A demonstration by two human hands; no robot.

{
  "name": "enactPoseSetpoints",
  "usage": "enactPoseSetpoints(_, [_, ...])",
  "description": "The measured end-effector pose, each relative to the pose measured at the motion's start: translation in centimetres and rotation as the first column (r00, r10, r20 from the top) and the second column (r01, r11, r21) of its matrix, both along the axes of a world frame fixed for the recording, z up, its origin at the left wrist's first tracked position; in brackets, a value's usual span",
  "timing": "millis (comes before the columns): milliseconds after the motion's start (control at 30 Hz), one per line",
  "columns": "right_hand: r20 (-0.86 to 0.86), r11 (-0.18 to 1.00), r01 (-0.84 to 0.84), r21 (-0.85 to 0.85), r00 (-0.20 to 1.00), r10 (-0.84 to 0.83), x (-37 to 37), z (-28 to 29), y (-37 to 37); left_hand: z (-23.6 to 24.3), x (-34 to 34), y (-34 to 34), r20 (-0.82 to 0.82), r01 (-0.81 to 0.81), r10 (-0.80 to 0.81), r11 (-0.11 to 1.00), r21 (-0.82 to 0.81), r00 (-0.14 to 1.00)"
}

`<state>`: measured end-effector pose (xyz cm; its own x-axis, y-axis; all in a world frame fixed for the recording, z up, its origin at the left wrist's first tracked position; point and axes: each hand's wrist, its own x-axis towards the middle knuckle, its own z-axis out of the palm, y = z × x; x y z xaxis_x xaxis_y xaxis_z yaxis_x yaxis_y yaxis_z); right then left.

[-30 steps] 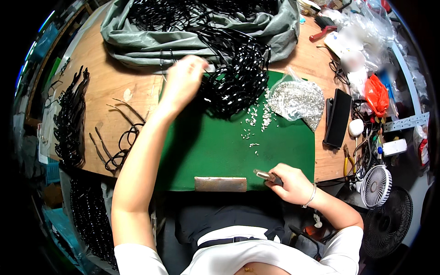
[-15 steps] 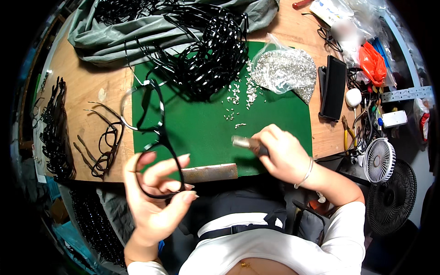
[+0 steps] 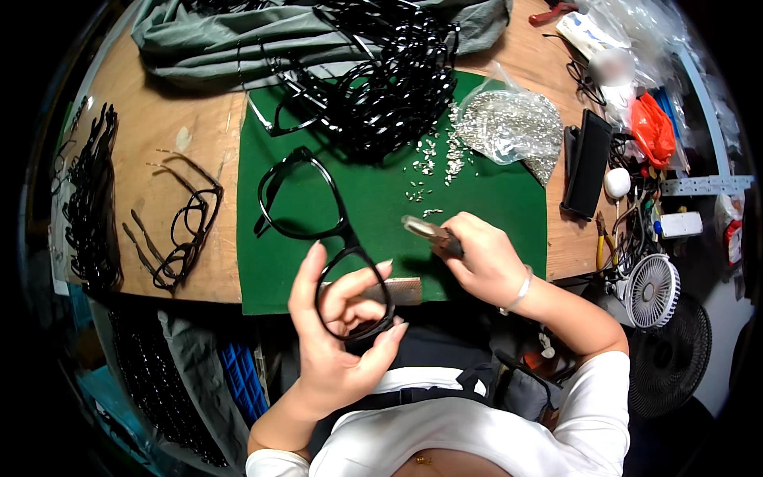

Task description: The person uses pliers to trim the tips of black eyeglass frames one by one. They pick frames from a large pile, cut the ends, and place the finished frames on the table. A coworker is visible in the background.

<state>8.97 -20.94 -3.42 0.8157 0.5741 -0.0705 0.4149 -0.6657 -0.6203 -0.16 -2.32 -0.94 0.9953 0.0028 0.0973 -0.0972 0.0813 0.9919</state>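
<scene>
My left hand (image 3: 338, 350) grips a black eyeglass frame (image 3: 350, 238) by its lower rim, fingers curled through the lens opening. The frame is tilted above a green mat (image 3: 270, 274). In my right hand (image 3: 486, 262) is a metal-jawed hand tool, seemingly pliers (image 3: 427, 229), with a dark grip and its tip pointing left. Just beyond that tip lie small silver pieces (image 3: 431, 212), and more are scattered (image 3: 455, 155) farther back. A clear bag (image 3: 509, 119) full of such pieces rests at the mat's back right.
A heap of glossy black frames (image 3: 381, 119) covers the mat's back, by grey cloth (image 3: 214, 56). Several frames (image 3: 187, 230) and a black bundle (image 3: 91, 199) lie left. A black phone-like slab (image 3: 588, 163), yellow-handled pliers (image 3: 602, 242) and a white fan (image 3: 652, 290) stand right.
My left hand has moved right with the eyeglass frame, closer to the tool. My right hand still holds the tool in nearly the same place. The whole view has shifted slightly.
</scene>
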Motion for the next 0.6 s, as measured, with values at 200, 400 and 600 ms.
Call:
enactPoseSetpoints(200, [-0.322,0.865,0.113,0.489,0.945,0.058,-2.5,4.0,2.6,-0.7,0.2,-1.7,0.064,-0.121,0.11,0.975,0.188,0.992])
enactPoseSetpoints(400, [-0.603,0.679,0.42,0.602,0.797,0.041,-3.7,3.2,3.6,-0.6,0.1,-2.7,0.108,-0.224,0.208,0.958,0.178,0.972])
enactPoseSetpoints(600, [-0.911,0.778,0.509,0.369,0.362,0.196,-2.3,5.3,2.8,0.9,0.6,-1.2,-0.067,-0.046,0.048,0.999,0.029,0.997])
